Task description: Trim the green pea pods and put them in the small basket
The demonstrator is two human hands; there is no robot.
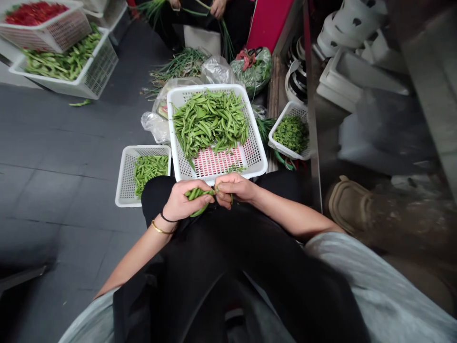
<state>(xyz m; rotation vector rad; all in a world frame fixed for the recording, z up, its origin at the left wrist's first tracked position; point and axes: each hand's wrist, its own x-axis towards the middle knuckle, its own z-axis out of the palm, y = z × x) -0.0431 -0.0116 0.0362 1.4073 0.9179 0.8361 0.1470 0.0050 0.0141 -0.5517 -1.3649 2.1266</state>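
My left hand [183, 200] is closed round a small bunch of green pea pods [197, 195] over my lap. My right hand [233, 188] pinches the end of one of those pods, its fingers pressed together. Both hands meet just in front of a large white basket [257, 157] heaped with green pea pods [209, 121]. A smaller white basket [124, 178] to my left holds a smaller pile of pods [150, 169].
A small basket of green trimmings [291, 133] sits to the right beside a steel counter edge. Far left stand baskets of green pods [64, 64] and red chillies [34, 13]. Another person's hands [214, 7] handle spring onions at the top. Plastic bags lie behind the big basket.
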